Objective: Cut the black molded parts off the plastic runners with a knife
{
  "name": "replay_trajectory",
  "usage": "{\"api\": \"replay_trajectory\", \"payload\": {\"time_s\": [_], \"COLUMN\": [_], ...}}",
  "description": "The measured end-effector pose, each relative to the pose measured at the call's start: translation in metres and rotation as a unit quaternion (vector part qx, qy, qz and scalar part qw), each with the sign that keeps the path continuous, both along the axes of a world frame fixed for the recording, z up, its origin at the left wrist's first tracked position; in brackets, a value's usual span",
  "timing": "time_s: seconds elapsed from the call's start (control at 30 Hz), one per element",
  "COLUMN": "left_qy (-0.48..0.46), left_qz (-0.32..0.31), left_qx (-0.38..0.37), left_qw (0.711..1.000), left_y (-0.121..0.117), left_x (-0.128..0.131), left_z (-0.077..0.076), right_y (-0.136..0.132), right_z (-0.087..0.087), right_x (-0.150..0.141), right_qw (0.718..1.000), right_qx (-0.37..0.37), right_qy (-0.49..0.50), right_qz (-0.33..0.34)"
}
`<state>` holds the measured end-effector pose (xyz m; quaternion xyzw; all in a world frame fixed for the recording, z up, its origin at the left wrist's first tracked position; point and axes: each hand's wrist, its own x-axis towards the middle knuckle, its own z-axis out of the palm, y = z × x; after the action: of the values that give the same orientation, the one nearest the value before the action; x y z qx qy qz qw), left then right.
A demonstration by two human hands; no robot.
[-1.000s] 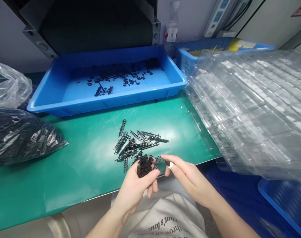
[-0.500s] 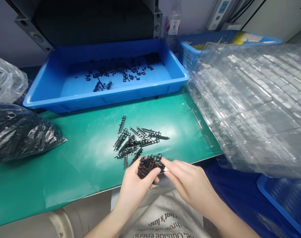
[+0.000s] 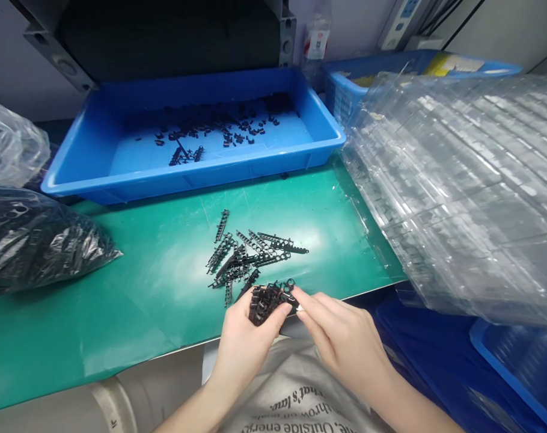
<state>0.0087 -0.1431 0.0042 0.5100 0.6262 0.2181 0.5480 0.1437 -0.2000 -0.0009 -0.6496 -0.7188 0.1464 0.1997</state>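
Observation:
A clump of small black plastic parts [image 3: 265, 304] rests in my left hand [image 3: 245, 338], whose fingers curl around it near the table's front edge. My right hand [image 3: 339, 328] meets it from the right, fingers closed at a black ringed piece [image 3: 290, 285] on the clump's right side. Something small and white shows by the right fingertips; I cannot make out what it is. Just beyond both hands, a loose pile of black ladder-like plastic strips [image 3: 237, 260] lies on the green tabletop [image 3: 156, 240].
A blue tray [image 3: 201, 180] with scattered black bits stands at the back. To the left sits a clear bag of black parts [image 3: 43, 243]. Stacked clear plastic trays [image 3: 472, 192] lean over the right side, before a blue basket [image 3: 345, 90]. A bottle [image 3: 316, 45] stands behind.
Both hands stay almost in place. The right fingers have shifted slightly against the clump, and the left fingertips below it are less visible. The pile is unchanged.

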Motion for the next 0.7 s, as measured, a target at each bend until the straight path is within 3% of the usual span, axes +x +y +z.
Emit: {"api": "replay_trajectory", "payload": {"time_s": [0.2,0.43,0.7], "left_qy": [0.009,-0.013,-0.119], "left_qz": [-0.022,0.022,0.007], "left_qx": [0.009,-0.018,-0.062], "left_qw": [1.000,1.000,0.991], "left_y": [0.000,0.000,0.004], "left_x": [-0.003,0.001,-0.004], "left_z": [-0.007,-0.002,-0.007], "right_y": [-0.002,-0.002,-0.002], "right_z": [-0.003,-0.002,-0.017], "right_x": [-0.005,-0.001,0.006], "right_qw": [0.999,0.996,0.983], "right_qx": [0.011,-0.025,-0.047], "right_qy": [0.017,0.080,0.166], "right_qz": [-0.030,-0.040,-0.060]}}
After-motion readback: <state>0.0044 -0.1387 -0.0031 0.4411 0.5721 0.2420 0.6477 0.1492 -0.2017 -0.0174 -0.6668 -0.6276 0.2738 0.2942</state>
